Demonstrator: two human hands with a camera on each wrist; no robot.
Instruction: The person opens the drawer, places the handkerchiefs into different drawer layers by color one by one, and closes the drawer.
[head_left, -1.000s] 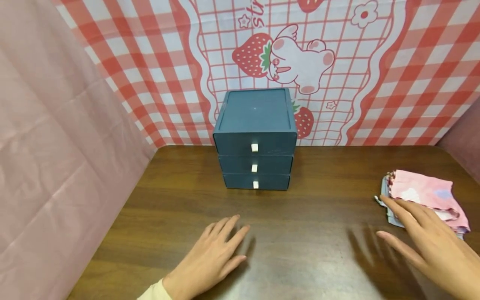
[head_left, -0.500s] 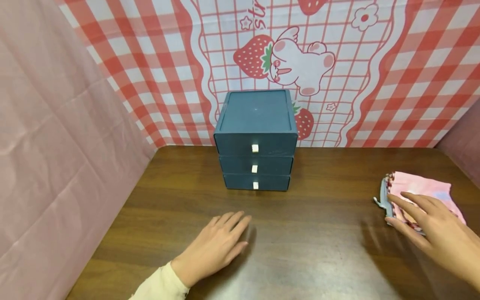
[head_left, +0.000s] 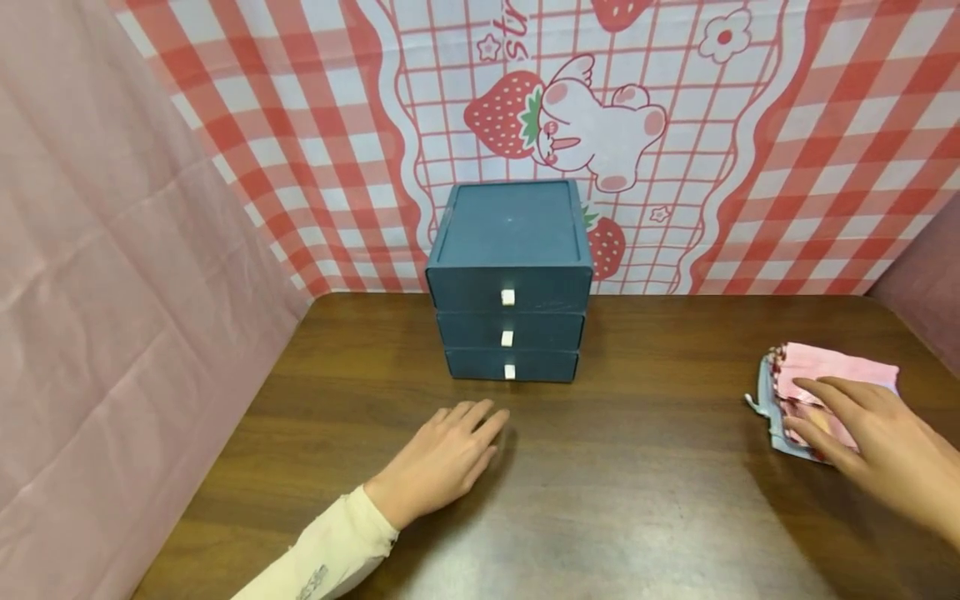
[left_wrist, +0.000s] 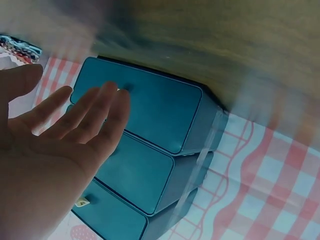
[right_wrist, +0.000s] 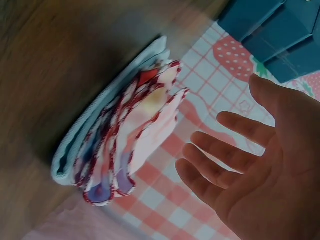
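Note:
A dark blue drawer box (head_left: 510, 225) with three closed drawers and small white knobs stands at the back of the table. In front of its lowest drawer (head_left: 540, 365) hovers my left hand (head_left: 442, 458), its fingers loosely extended and holding nothing. The left wrist view shows that hand (left_wrist: 65, 130) palm up beside the drawer fronts (left_wrist: 145, 105). Toward the right edge my right hand (head_left: 885, 442) hangs over a folded stack of pink and light blue cloths (head_left: 832, 362). In the right wrist view its spread fingers (right_wrist: 230, 155) are apart from the cloths (right_wrist: 135, 125).
The brown wooden table (head_left: 637, 500) spreads beneath both hands. A red and white checked curtain (head_left: 330, 133) with strawberry prints hangs behind the drawer box. Plain pink fabric (head_left: 135, 292) closes off the left side.
My left hand has moved forward toward the drawer box, showing more sleeve. My right hand has shifted a little to the right over the cloths. The drawers stay closed.

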